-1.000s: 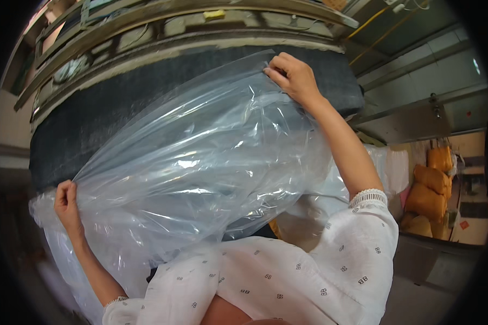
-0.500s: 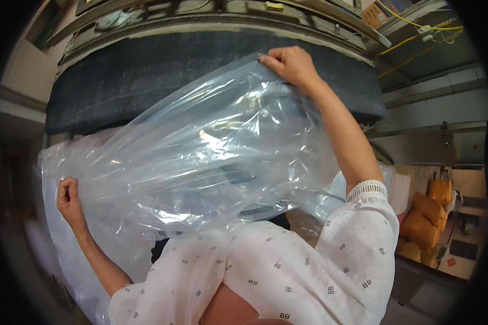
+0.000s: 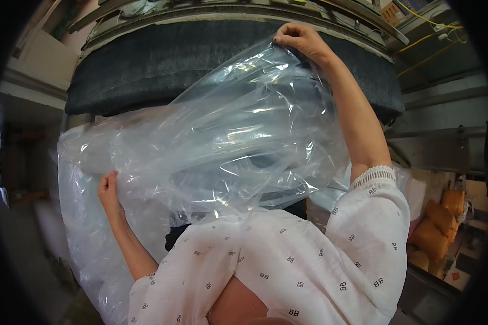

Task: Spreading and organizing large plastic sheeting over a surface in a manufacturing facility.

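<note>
A large, clear plastic sheet (image 3: pixel 228 130) stretches across my front, creased and shiny; whether it is a single layer or a bag I cannot tell. My right hand (image 3: pixel 303 40) pinches its upper corner, arm reaching out over the dark-covered surface. Lower and to the left, my left hand (image 3: pixel 110 190) is closed on another edge of the same sheet. Between the two hands the plastic runs in slanting folds. More of it hangs down at the left, below my left hand. Its lower middle lies against my white printed shirt.
Beyond the sheet runs a long bench edge covered in dark cloth (image 3: pixel 168 62), with rails and clutter behind it. Yellow cables (image 3: pixel 417 40) hang at the upper right. Orange-brown wrapped bundles (image 3: pixel 436 225) are stacked at the lower right.
My left hand has come inward to the right and slightly up. The right hand is a little farther out, still gripping the corner. The plastic between them has slackened and its folds have shifted.
</note>
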`<state>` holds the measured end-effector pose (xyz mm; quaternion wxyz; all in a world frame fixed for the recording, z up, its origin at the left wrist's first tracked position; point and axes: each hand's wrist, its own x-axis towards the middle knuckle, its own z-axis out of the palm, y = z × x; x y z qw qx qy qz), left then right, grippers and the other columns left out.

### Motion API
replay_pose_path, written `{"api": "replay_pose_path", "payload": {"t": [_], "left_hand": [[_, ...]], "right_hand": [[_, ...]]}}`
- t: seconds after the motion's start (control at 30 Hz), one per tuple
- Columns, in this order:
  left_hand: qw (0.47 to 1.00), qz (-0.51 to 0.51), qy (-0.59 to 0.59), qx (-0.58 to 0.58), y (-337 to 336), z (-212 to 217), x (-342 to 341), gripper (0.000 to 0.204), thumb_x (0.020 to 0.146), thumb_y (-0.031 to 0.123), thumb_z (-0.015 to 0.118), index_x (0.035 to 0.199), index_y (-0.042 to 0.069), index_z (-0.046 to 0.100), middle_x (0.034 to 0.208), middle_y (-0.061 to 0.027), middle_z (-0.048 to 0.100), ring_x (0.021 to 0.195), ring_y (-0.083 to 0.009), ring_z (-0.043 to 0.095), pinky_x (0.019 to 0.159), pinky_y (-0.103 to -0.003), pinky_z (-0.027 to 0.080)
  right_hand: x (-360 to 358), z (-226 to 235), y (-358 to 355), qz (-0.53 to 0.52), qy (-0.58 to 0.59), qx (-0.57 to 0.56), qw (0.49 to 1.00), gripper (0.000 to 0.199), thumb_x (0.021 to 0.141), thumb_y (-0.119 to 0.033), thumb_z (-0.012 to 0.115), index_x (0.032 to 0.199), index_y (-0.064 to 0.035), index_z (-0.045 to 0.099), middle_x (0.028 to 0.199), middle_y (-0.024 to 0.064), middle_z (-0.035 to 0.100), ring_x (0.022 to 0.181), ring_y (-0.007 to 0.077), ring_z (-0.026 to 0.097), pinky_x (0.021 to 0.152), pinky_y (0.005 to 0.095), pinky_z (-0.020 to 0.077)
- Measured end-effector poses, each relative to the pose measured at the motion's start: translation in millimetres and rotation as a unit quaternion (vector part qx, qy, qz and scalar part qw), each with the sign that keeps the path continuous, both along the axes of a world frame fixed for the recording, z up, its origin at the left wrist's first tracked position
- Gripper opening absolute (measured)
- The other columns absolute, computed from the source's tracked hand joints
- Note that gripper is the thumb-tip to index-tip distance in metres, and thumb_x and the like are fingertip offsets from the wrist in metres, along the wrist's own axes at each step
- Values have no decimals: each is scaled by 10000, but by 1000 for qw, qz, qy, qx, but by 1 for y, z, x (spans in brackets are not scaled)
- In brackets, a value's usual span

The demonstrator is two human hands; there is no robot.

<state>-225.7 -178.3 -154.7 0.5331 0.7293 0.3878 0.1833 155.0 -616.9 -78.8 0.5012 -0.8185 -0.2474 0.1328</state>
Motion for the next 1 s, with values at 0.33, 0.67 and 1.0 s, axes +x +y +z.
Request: {"api": "replay_pose_path", "payload": {"t": [0.33, 0.67, 1.0], "left_hand": [[933, 51, -321, 154, 39, 88, 179, 193, 877, 234, 543, 975, 72, 585, 908, -1, 576, 827, -107, 526, 743, -214, 406], [951, -72, -229, 194, 21, 36, 354, 260, 794, 278, 636, 925, 56, 671, 862, -40, 655, 803, -111, 571, 733, -233, 426], [954, -81, -203, 205, 16, 43, 390, 277, 708, 304, 704, 789, 43, 653, 708, -7, 596, 661, -102, 522, 661, -232, 419]], "right_hand": [[-12, 42, -4, -313, -270, 266, 871, 109, 840, -153, 584, 791, -63, 548, 712, -17, 547, 626, 72, 490, 597, 219, 404], [55, -42, -65, -461, -280, 98, 836, 174, 708, -225, 686, 727, -57, 645, 767, 77, 537, 699, 191, 531, 664, 293, 423], [73, -42, -68, -490, -286, -65, 821, 290, 649, -285, 705, 755, -44, 583, 840, 119, 515, 812, 271, 517, 748, 357, 416]]}}
